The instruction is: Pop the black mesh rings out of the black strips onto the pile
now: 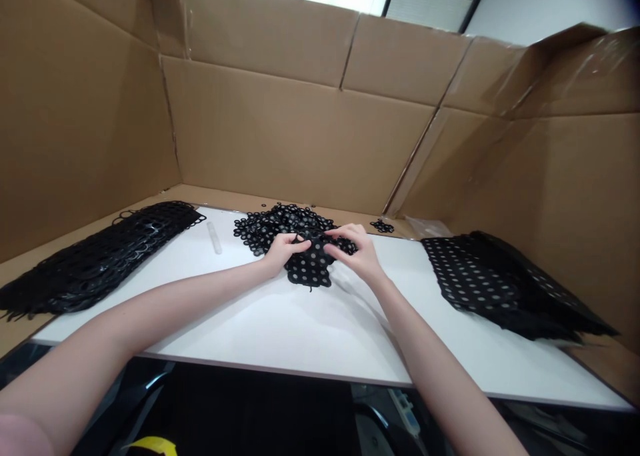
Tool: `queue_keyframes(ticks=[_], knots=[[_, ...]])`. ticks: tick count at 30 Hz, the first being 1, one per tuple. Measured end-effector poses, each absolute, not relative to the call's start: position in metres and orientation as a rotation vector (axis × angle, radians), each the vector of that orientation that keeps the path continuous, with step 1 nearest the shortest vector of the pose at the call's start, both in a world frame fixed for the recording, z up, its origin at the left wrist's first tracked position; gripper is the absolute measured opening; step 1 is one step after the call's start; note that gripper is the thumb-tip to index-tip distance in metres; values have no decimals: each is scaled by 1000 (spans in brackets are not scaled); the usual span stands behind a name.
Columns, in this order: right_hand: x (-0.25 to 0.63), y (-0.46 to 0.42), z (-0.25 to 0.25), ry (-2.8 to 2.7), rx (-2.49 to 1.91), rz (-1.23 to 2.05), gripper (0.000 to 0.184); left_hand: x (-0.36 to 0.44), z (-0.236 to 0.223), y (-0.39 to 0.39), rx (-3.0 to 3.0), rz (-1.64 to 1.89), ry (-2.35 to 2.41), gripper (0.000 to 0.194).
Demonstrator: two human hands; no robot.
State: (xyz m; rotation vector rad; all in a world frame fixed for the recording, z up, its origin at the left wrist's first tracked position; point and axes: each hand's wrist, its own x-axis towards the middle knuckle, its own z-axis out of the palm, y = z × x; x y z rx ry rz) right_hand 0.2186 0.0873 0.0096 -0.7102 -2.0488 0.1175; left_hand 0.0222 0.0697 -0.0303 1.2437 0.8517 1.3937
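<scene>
My left hand (285,251) grips a small black perforated sheet (309,269), thumb on top, over the middle of the white board. The sheet hangs toward me with rows of round holes showing white. From the other side, my right hand (357,249) has thumb and fingers closed at the sheet's upper right edge. Whether a loose ring sits between those fingertips is too small to tell. Directly behind both hands lies a heap of small black rings (260,228), partly hidden by the sheet and the fingers.
A stack of black cut-out strips (115,256) lies at the left. More black perforated sheets (480,283) are piled at the right. A clear narrow strip (214,238) and a few loose rings (383,226) lie nearby. Cardboard walls (300,129) enclose the white board (280,329).
</scene>
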Motion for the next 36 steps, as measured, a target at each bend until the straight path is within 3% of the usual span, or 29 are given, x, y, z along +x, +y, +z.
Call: queue_keyframes(ticks=[12,18,24,28,33,36], knots=[[215,94,-5,-2197,-678,157,23,17,-31,70,1223,1283,761,39],[212,92,-2,-2149,-667,99,33,18,-31,70,1269,1257,841,43],[210,92,-3,-2129,-629,-130,16,18,-34,72,1434,1201,866,36],[207,90,-2,-2114,-631,-191,25,19,-34,71,1440,1226,864,35],[204,89,-3,-2130,-651,-230,10,21,-33,69,1429,1242,894,36],[204,89,-3,-2105,-672,-237,16,21,-31,67,1473,1232,884,34]])
